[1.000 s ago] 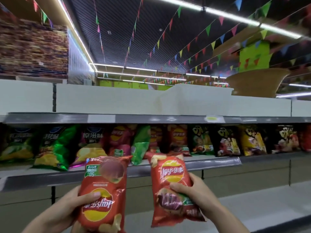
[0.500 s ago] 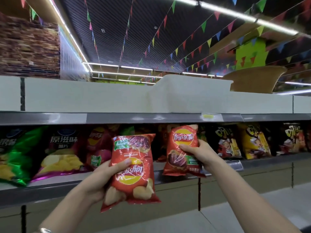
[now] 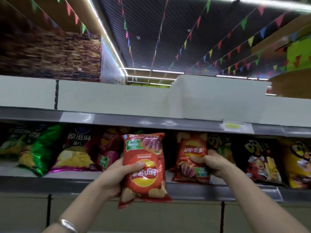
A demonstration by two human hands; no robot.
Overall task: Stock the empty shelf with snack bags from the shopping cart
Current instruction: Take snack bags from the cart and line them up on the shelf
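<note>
Two red bags are heading shelfward: the right hand (image 3: 212,163) is gripping one bag (image 3: 191,158) upright at the shelf (image 3: 218,190), nearer; the left hand (image 3: 121,175) is clutching an inverted bag (image 3: 144,167) just short.

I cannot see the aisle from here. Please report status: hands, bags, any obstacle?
Left hand grips upside-down red chip bag, off the shelf. Right hand holds second red bag upright on shelf. Neighbouring bags close both sides.
</note>
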